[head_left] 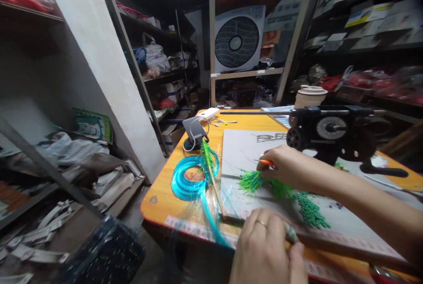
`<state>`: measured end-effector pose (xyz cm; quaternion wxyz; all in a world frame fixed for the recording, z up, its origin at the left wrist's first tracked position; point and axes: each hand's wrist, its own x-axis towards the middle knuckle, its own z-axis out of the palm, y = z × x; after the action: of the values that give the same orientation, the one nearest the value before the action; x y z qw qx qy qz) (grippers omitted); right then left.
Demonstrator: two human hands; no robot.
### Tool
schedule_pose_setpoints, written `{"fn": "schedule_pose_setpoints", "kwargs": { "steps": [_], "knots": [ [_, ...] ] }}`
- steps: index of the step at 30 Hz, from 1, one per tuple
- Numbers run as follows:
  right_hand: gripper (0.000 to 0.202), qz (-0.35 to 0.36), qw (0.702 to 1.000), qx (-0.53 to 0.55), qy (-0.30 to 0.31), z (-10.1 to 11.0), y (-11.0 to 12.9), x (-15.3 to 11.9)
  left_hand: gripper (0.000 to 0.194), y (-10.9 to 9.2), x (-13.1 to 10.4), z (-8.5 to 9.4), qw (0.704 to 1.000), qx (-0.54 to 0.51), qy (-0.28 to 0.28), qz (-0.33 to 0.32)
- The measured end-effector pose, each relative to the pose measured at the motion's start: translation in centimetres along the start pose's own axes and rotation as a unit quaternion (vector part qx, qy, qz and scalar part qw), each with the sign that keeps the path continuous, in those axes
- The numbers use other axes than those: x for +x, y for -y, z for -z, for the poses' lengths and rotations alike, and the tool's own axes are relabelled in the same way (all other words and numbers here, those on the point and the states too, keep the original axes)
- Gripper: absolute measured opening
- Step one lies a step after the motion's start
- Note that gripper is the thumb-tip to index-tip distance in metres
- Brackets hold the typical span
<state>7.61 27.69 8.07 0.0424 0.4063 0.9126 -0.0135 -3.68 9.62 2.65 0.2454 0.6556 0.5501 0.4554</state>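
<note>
My right hand [280, 165] reaches in from the right and grips a small orange-handled tool [266, 162] just above a bright green fringe [251, 181]. The fringe spreads across a grey mat [241, 147] and runs back towards a darker green bunch [310, 211]. At the table's near edge, my left hand [264, 248], with a ring on one finger, is closed on the pale green end of a strip [291, 233] beside a long wooden stick [346, 248]. What the tool's tip touches is hidden by the fingers.
A coil of blue fibre [185, 182] and a fringed stick [213, 178] lie left of the mat on the orange table [158, 200]. A phone on a stand [194, 132], a black winding machine [330, 132], a white jar [309, 95] and a fan [238, 39] stand behind. Shelves crowd both sides.
</note>
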Motion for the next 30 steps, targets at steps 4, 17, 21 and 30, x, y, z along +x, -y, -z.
{"fn": "schedule_pose_setpoints", "kwargs": {
  "steps": [4, 17, 21, 30],
  "knots": [
    [0.024, -0.016, 1.000, 0.012, 0.003, -0.2, -0.2, -0.2, 0.036, -0.7, 3.1, -0.2, 0.991, 0.080, 0.073, -0.084],
    [0.022, 0.027, 0.997, 0.050, -0.059, -0.8, -0.9, 0.2, 0.046, 0.4, 5.9, -2.1, 0.965, 0.209, 0.080, -0.137],
    [0.023, 0.060, 0.984, 0.085, -0.145, -0.2, -0.5, 0.0, 0.049, 0.6, 6.1, -2.4, 0.966, 0.202, 0.085, -0.140],
    [0.013, 0.168, 0.900, 0.114, -0.384, 1.9, 2.4, -8.5, 0.028, -1.3, 3.7, -0.8, 0.996, -0.010, -0.005, -0.093]
  ]
}}
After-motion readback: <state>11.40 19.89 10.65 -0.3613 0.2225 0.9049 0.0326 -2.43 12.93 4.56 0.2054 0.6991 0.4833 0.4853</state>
